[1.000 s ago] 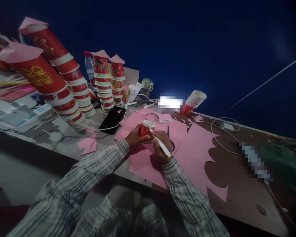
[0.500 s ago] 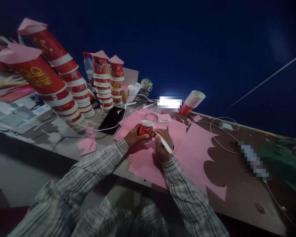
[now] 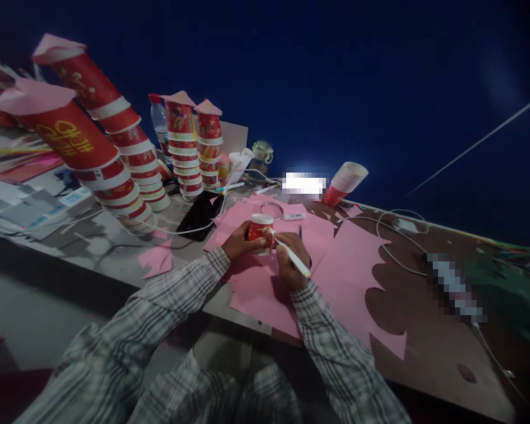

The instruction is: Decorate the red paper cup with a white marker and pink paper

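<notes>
A red paper cup (image 3: 260,233) with a white rim is held upright by my left hand (image 3: 239,244), thumb across its front. My right hand (image 3: 292,259) grips a white marker (image 3: 292,255) like a pen; its tip end meets the cup's right side, and its yellowish end points back toward my wrist. Both hands are over pink paper sheets (image 3: 256,294) on the table. Just behind the cup lie a roll of clear tape (image 3: 271,210) and a small white marker cap or tube (image 3: 294,217).
Towers of red cups with pink paper roofs (image 3: 183,147) stand at the left, near a black phone (image 3: 201,215). A stack of cups (image 3: 347,182) leans at the back. White cables (image 3: 386,247) loop at the right, and a glass jar (image 3: 261,156) stands behind.
The cup has tipped slightly, its rim now facing me a little less to the right. The marker has shifted down a little along the cup's side; my left hand keeps its hold.
</notes>
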`<state>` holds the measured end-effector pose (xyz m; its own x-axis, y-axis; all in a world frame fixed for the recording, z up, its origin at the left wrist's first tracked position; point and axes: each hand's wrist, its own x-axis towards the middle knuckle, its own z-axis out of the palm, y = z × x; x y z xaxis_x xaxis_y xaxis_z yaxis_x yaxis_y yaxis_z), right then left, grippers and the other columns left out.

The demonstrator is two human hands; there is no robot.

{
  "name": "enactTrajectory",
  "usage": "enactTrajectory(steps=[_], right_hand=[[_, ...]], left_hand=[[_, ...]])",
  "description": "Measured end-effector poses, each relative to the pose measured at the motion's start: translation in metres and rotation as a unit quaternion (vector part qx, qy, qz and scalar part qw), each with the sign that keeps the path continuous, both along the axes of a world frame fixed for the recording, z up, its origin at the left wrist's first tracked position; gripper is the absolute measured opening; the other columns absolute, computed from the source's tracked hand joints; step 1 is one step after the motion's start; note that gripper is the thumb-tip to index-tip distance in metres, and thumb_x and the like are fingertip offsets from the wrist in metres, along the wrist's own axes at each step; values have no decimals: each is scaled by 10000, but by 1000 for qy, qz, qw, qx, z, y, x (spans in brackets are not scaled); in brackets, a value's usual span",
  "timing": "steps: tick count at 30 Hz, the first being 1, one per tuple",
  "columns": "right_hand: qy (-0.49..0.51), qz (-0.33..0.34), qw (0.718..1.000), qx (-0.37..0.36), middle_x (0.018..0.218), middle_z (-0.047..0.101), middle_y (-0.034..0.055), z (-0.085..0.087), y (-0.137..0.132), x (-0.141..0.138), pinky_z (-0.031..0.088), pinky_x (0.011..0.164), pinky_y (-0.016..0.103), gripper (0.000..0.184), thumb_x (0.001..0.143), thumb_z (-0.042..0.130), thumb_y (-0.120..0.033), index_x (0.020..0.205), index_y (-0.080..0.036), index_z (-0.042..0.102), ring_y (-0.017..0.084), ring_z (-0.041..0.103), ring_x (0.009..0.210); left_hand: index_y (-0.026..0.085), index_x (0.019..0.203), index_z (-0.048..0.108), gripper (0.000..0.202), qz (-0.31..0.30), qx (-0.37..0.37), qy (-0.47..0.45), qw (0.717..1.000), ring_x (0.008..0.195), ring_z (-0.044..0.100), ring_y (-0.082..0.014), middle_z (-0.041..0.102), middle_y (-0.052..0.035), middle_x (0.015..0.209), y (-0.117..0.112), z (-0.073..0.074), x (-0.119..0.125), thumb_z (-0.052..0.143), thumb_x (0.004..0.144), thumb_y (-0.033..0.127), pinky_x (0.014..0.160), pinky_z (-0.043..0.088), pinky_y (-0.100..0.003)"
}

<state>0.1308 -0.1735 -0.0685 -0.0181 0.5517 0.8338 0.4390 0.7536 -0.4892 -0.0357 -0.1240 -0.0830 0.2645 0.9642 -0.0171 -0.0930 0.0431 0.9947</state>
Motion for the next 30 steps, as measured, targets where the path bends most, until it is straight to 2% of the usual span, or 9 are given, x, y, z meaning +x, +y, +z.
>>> enactTrajectory(steps=[5, 14, 21, 26, 30], right_hand=[[-28, 29, 999, -10, 981, 733, 111, 0, -3, -4, 581, 788, 433, 242, 953, 495, -242, 1110, -203, 674, 237, 683, 918], [6, -20, 1000, -12, 957, 732, 95, -1, 1, 0, 588, 749, 382, 226, 962, 484, -246, 1071, -203, 677, 215, 689, 886], [-19, 13, 1000, -3, 979, 728, 110, 1, -2, -4, 583, 780, 421, 239, 957, 491, -258, 1098, -197, 676, 234, 684, 912], [0, -23, 999, -23, 953, 731, 99, -1, -1, -2, 584, 774, 400, 231, 960, 487, -251, 1069, -201, 683, 221, 688, 896], [21, -11, 1000, -20, 934, 726, 95, -3, 3, 2, 587, 767, 389, 241, 962, 483, -254, 1093, -196, 677, 221, 689, 900]], left_hand=[[151, 1057, 582, 675, 4, 27, 14, 1000, 911, 606, -205, 650, -57, 987, 1, -5, 0, 879, 554, 488, 847, 487, -373], [147, 1078, 575, 645, -5, 1, -11, 1000, 907, 620, -194, 657, -63, 1009, -1, -2, 0, 882, 577, 412, 845, 499, -372], [157, 1076, 578, 662, 4, 38, 25, 999, 941, 604, -207, 653, -62, 1021, 0, -5, 1, 875, 565, 457, 864, 486, -372], [152, 1098, 566, 645, -3, 19, 12, 1000, 954, 622, -217, 657, -72, 1041, -3, -3, 2, 868, 593, 415, 881, 498, -394], [143, 1130, 549, 661, -17, 3, -24, 1000, 974, 639, -226, 663, -89, 1076, -4, -2, 2, 871, 600, 371, 894, 508, -409]])
